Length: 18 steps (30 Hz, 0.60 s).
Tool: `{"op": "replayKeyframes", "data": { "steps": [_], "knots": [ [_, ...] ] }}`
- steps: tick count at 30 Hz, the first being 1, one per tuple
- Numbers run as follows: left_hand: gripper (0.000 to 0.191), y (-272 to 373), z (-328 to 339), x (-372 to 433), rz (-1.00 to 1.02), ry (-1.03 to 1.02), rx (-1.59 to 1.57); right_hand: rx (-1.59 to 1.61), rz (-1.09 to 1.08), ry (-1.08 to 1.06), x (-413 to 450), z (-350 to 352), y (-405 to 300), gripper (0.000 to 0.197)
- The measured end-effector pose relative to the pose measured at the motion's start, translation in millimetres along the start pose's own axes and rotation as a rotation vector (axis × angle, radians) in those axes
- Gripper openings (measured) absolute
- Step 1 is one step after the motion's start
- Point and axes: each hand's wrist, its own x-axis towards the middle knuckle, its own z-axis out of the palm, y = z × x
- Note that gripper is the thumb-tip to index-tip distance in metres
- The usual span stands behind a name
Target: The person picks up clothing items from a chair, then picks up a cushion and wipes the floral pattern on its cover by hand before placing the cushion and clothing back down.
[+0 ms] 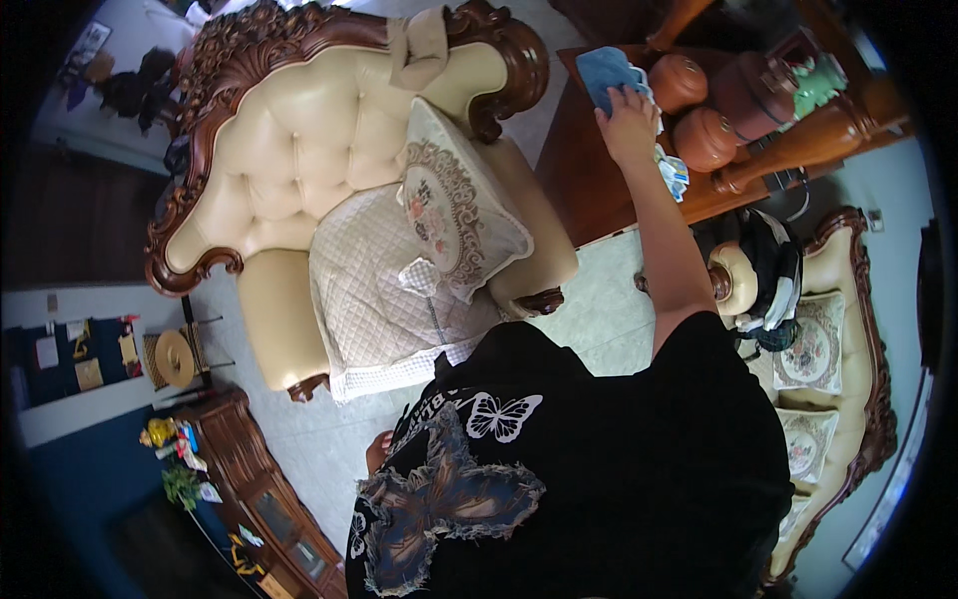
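My right hand (632, 123) reaches out over a reddish-brown wooden table (569, 161). Its fingers lie on a folded blue cloth (601, 73), palm down. White and coloured packets (673, 176) lie beside the wrist, partly covered by my forearm. Just past the hand stand two round brown lidded jars (677, 80) and a larger brown canister (752, 93). My left hand (379, 451) hangs low beside my black shirt. Only some of its fingers show, so whether it holds anything is hidden.
A cream tufted armchair (277, 168) with carved wood trim stands ahead, bearing a floral cushion (449, 202) and a quilted seat cover (367, 277). A matching sofa (853, 299) with cushions is at right. A green figurine (819, 86) sits behind the canister. A wooden cabinet (239, 449) stands lower left.
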Motion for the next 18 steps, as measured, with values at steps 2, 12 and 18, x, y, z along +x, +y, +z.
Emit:
{"op": "replayKeyframes", "data": {
  "steps": [2, 12, 18],
  "knots": [
    [0.036, -18.8, 2.6, -6.8, 0.050, 0.048, 0.135, 0.236, -0.051, -0.008, 0.5, -13.6, -31.9, 0.039],
    [0.033, -2.1, 24.4, -26.6, 0.123, 0.127, 0.032, 0.483, 0.038, -1.109, -115.5, 66.4, -175.8, 0.088],
    [0.033, -36.0, 22.4, -52.1, 0.095, 0.167, 0.156, 0.294, 0.083, -0.935, -146.0, 68.4, -212.5, 0.094]
  ]
}}
